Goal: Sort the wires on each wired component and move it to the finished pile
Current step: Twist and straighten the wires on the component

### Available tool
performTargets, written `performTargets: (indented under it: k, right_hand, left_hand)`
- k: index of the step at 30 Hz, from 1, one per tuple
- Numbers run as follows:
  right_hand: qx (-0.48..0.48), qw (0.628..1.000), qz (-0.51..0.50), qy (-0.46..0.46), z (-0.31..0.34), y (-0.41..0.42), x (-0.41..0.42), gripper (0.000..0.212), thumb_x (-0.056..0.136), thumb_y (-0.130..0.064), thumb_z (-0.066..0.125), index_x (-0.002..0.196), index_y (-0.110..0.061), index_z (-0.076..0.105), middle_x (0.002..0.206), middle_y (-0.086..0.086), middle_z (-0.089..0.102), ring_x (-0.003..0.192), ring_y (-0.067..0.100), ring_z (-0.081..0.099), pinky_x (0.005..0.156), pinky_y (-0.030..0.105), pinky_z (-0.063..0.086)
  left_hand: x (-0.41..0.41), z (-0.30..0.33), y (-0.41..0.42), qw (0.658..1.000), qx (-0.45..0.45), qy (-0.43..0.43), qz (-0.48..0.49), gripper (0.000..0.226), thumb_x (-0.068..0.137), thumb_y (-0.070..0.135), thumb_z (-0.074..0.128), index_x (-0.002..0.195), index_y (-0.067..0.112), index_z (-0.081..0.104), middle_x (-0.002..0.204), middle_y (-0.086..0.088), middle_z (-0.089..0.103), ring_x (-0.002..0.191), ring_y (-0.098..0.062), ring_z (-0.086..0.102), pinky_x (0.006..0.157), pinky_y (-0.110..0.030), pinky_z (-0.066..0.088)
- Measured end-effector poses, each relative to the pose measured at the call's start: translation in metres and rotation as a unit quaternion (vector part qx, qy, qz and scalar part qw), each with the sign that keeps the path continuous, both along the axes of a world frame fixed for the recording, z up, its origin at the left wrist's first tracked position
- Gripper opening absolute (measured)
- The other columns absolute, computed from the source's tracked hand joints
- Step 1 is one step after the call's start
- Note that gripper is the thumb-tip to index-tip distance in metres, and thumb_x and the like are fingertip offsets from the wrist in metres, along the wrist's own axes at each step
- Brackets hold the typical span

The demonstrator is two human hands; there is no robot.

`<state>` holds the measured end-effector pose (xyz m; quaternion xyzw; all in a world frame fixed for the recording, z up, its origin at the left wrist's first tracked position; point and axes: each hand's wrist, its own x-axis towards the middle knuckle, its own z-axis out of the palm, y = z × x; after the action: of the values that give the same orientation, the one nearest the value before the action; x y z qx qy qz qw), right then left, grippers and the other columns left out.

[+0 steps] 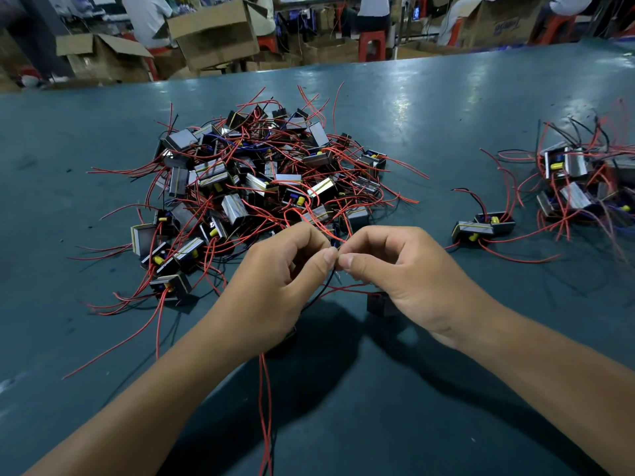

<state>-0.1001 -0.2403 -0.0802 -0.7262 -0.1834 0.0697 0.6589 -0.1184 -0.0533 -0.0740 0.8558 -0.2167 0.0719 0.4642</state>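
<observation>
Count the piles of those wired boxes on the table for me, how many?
2. The big pile sits in the middle of the table, beyond both hands. A smaller pile lies at the right edge, partly cut off, so more may be hidden there.

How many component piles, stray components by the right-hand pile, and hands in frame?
Component piles: 2, large pile, smaller pile
Stray components: 2
Hands: 2, left hand, right hand, both pinching wires
Total: 6
</observation>
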Motion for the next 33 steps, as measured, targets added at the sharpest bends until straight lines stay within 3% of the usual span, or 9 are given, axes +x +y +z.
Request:
performTargets:
  k: [5, 11, 16, 18, 20, 23, 26, 29, 33]
  right_hand:
    - [0.006, 1.000, -0.005, -0.014, 0.000, 0.003, -0.001, 0.013, 0.092, -0.004, 0.064, 0.080, -0.010, 0.067, 0.064, -0.008, 0.057, 0.061, 0.005, 0.048, 0.060, 0.016, 0.040]
    - [-0.007, 0.999, -0.009, -0.046, -0.001, 0.004, -0.003, 0.010, 0.091, -0.008, 0.067, 0.081, -0.012, 0.068, 0.071, 0.004, 0.058, 0.068, 0.016, 0.049, 0.064, 0.033, 0.040]
    - [-0.018, 0.998, 0.004, -0.059, 0.000, 0.002, -0.001, 0.010, 0.083, -0.022, 0.064, 0.079, -0.013, 0.066, 0.068, 0.003, 0.054, 0.064, 0.018, 0.044, 0.060, 0.033, 0.036]
    - [-0.014, 0.998, 0.018, -0.054, 0.001, -0.001, 0.001, 0.009, 0.084, -0.021, 0.063, 0.079, -0.015, 0.065, 0.070, 0.003, 0.054, 0.066, 0.018, 0.044, 0.062, 0.033, 0.037]
    - [-0.004, 0.998, 0.032, -0.047, 0.002, -0.003, 0.002, 0.007, 0.085, -0.019, 0.063, 0.079, -0.015, 0.065, 0.073, 0.002, 0.056, 0.069, 0.015, 0.046, 0.066, 0.030, 0.039]
    - [0.006, 0.997, 0.062, -0.038, 0.004, -0.005, 0.002, 0.005, 0.084, -0.017, 0.063, 0.080, -0.016, 0.065, 0.073, -0.003, 0.058, 0.069, 0.009, 0.049, 0.067, 0.020, 0.041]
    - [0.013, 0.995, 0.093, -0.026, 0.005, -0.006, 0.002, 0.014, 0.091, -0.004, 0.064, 0.081, -0.013, 0.063, 0.068, -0.014, 0.060, 0.064, -0.002, 0.051, 0.063, 0.009, 0.041]
    - [0.015, 0.993, 0.114, 0.000, 0.007, -0.008, 0.002, 0.020, 0.094, 0.003, 0.057, 0.080, -0.010, 0.060, 0.062, -0.016, 0.058, 0.057, -0.005, 0.052, 0.054, 0.007, 0.041]
    - [0.001, 0.992, 0.126, -0.005, 0.008, -0.008, 0.002, 0.020, 0.094, 0.004, 0.057, 0.080, -0.010, 0.061, 0.063, -0.016, 0.060, 0.057, -0.005, 0.054, 0.055, 0.006, 0.042]
  left_hand:
    - [-0.001, 0.000, -0.004, 0.999, -0.040, 0.021, 0.005, 0.018, 0.101, 0.027, 0.056, 0.085, 0.019, 0.063, 0.057, 0.014, 0.045, 0.049, -0.002, 0.036, 0.047, -0.012, 0.029]
    - [0.000, 0.001, -0.006, 0.994, -0.091, 0.063, 0.020, 0.020, 0.099, 0.020, 0.058, 0.081, 0.014, 0.065, 0.053, 0.015, 0.043, 0.048, -0.001, 0.035, 0.047, -0.011, 0.029]
    - [0.004, 0.001, -0.002, 0.984, -0.139, 0.115, 0.018, 0.028, 0.097, 0.028, 0.060, 0.074, 0.015, 0.069, 0.059, 0.007, 0.053, 0.055, -0.013, 0.041, 0.050, -0.024, 0.032]
    - [0.008, 0.004, 0.008, 0.991, -0.116, 0.062, 0.007, 0.022, 0.095, 0.027, 0.057, 0.079, 0.018, 0.071, 0.065, 0.007, 0.058, 0.057, -0.012, 0.045, 0.053, -0.023, 0.035]
    - [0.010, 0.008, 0.017, 0.998, -0.030, -0.055, -0.012, 0.011, 0.094, 0.019, 0.062, 0.092, 0.022, 0.072, 0.076, 0.013, 0.061, 0.063, -0.005, 0.051, 0.058, -0.020, 0.039]
    - [0.012, 0.010, 0.023, 0.974, 0.066, -0.210, -0.045, 0.016, 0.088, 0.015, 0.073, 0.104, 0.019, 0.072, 0.096, 0.006, 0.062, 0.082, -0.009, 0.058, 0.069, -0.020, 0.043]
    - [0.014, 0.008, 0.021, 0.961, 0.077, -0.258, -0.055, 0.022, 0.085, 0.021, 0.077, 0.107, 0.019, 0.072, 0.101, 0.003, 0.061, 0.094, -0.008, 0.061, 0.081, -0.020, 0.045]
    - [0.015, 0.006, 0.022, 0.954, 0.093, -0.279, -0.057, 0.019, 0.086, 0.023, 0.077, 0.103, 0.015, 0.076, 0.098, 0.001, 0.062, 0.089, -0.019, 0.063, 0.077, -0.032, 0.051]
    - [0.017, 0.005, 0.023, 0.935, 0.134, -0.323, -0.056, 0.015, 0.089, 0.022, 0.076, 0.098, 0.010, 0.079, 0.092, -0.007, 0.066, 0.078, -0.031, 0.061, 0.067, -0.042, 0.047]
